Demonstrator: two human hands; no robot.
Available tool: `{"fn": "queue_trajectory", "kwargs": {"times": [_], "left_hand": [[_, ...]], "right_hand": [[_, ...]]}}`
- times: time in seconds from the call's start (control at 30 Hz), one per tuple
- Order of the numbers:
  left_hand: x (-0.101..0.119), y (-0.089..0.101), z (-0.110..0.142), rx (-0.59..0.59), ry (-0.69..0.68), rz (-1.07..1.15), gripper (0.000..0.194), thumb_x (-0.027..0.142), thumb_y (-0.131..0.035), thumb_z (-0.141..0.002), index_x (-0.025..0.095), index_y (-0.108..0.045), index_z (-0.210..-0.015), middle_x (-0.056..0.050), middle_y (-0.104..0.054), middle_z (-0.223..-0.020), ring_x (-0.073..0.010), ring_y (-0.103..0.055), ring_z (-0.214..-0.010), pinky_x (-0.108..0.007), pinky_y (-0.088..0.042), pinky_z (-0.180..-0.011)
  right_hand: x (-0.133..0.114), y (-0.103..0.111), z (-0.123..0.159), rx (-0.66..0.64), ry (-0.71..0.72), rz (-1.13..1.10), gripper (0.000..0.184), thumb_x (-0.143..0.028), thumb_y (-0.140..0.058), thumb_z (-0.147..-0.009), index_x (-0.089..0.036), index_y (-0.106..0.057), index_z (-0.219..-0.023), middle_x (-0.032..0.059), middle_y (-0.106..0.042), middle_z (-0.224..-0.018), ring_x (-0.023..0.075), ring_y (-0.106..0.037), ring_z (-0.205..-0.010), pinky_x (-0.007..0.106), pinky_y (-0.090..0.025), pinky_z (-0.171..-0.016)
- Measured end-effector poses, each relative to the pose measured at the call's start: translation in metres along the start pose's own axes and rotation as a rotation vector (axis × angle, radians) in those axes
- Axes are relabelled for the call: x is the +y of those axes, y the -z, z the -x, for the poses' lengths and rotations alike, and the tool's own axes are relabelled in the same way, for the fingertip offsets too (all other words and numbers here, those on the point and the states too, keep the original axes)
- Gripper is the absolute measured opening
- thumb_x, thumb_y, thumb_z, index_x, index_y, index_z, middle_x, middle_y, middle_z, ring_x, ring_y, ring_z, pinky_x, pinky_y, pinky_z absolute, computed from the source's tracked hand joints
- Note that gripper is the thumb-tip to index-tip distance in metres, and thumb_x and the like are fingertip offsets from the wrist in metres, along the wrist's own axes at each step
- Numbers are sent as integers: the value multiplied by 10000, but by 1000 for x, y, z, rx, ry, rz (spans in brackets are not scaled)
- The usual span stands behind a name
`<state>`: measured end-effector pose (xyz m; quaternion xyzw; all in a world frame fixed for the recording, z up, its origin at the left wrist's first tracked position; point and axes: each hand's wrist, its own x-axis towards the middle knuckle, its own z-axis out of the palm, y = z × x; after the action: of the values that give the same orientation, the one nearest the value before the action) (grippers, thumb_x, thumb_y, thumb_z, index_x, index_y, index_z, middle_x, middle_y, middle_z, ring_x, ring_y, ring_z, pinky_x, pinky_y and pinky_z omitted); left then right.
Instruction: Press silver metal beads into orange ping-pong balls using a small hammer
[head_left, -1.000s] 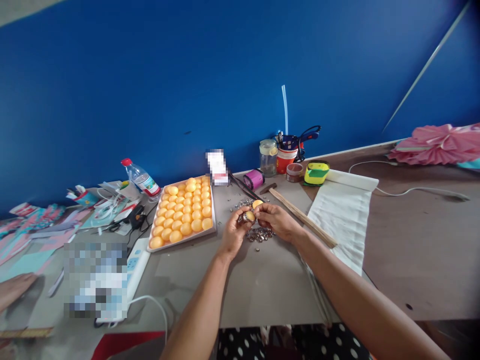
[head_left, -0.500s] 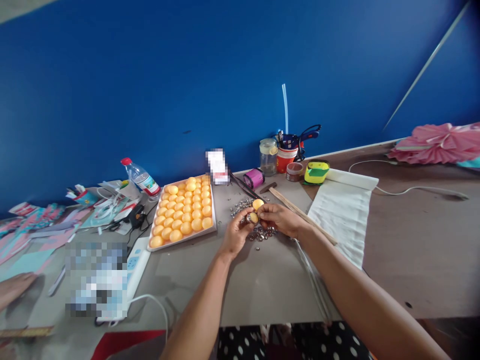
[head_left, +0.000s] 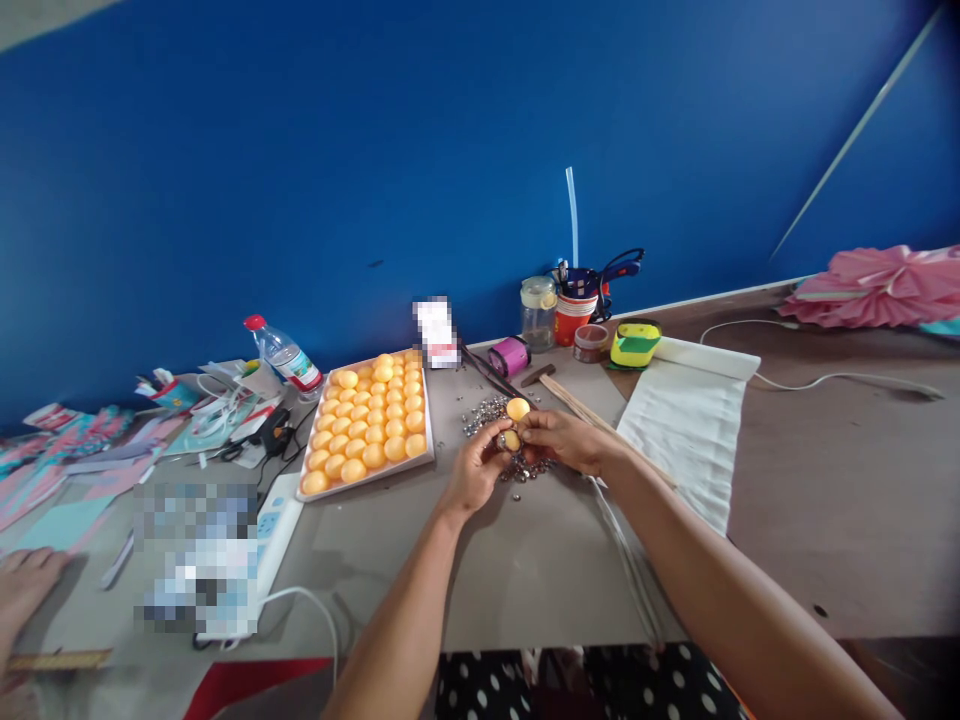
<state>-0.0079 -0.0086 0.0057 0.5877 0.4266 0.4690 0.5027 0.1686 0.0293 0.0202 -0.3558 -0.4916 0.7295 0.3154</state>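
Over the middle of the desk, the thumb and fingers of my left hand (head_left: 478, 468) pinch a small round piece (head_left: 511, 440) with a yellowish face and a silvery edge. My right hand (head_left: 559, 440) meets it from the right, fingers pressed together at the piece's side; anything tiny between those fingertips is hidden. An orange ball (head_left: 517, 408) shows just beyond the fingertips; I cannot tell if a finger touches it. Small shiny metal pieces (head_left: 525, 470) lie scattered beneath and behind both hands. To the left, a shallow white tray (head_left: 375, 478) holds many orange balls.
A hammer (head_left: 538, 375), wooden sticks (head_left: 577, 405), a purple roll (head_left: 510, 355), a jar (head_left: 538, 315) and a yellow-green object (head_left: 635, 345) stand behind. White cloth (head_left: 682, 420) lies right. At left are a power strip (head_left: 277, 520), a bottle (head_left: 289, 360) and another person's hand (head_left: 30, 585).
My hands stay almost in place, with the round piece turned slightly between the fingers. At the far left, the other person's hand has shifted a little left.
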Motion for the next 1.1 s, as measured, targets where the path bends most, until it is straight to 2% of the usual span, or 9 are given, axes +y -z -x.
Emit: {"fn": "queue_trajectory", "kwargs": {"times": [0.23,0.4,0.57,0.77,0.87,1.03,1.1], "left_hand": [[-2,-2,1,-56,-77,-150,375,225,-635,-758,194,-614,-1131,-86,-587,-1207,-248,-523,-1141,-395,-368,-1026],[-3,-3,2,-46,-77,-141,383,256,-619,-776,197,-593,-1154,-85,-587,-1207,-247,-533,-1129,-387,-386,-1011],[-5,-1,1,-26,-61,-117,399,279,-630,-775,199,-590,-1164,-79,-596,-1200,-249,-542,-1116,-378,-393,-998],[-8,-2,2,-21,-47,-96,404,282,-641,-770,205,-598,-1164,-83,-598,-1197,-253,-557,-1090,-381,-407,-983],[-9,-3,2,-13,-36,-73,408,282,-642,-769,207,-596,-1168,-86,-596,-1198,-255,-554,-1096,-391,-402,-991],[-11,-5,-1,39,4,132,403,280,-647,-770,218,-584,-1164,-73,-608,-1164,-244,-562,-1073,-418,-410,-988],[-10,-5,-1,32,11,281,395,263,-659,-761,222,-585,-1147,-68,-593,-1182,-241,-557,-1077,-422,-424,-976]], "right_hand": [[0,5,0,-42,-48,39,314,-348,-749,-633,-163,-520,-741,-15,-608,-709,93,-570,-567,252,-474,-603],[1,6,-1,-53,-39,43,329,-349,-761,-604,-166,-520,-733,-34,-592,-691,90,-572,-578,253,-474,-623],[-1,1,0,-26,-2,47,300,-342,-732,-634,-172,-509,-742,-38,-592,-675,90,-567,-563,249,-464,-607],[12,0,-9,58,87,122,208,-327,-629,-717,-189,-492,-792,-56,-550,-588,80,-498,-452,207,-391,-457],[18,-2,-14,114,120,156,200,-328,-619,-714,-185,-501,-789,-61,-530,-555,67,-446,-425,187,-337,-420],[16,-2,-18,214,190,-12,265,-447,-560,-734,-194,-480,-750,-65,-491,-561,68,-414,-428,226,-411,-504],[14,4,-18,294,219,111,241,-433,-518,-757,-193,-522,-779,-51,-520,-575,86,-439,-447,250,-432,-549]]}}
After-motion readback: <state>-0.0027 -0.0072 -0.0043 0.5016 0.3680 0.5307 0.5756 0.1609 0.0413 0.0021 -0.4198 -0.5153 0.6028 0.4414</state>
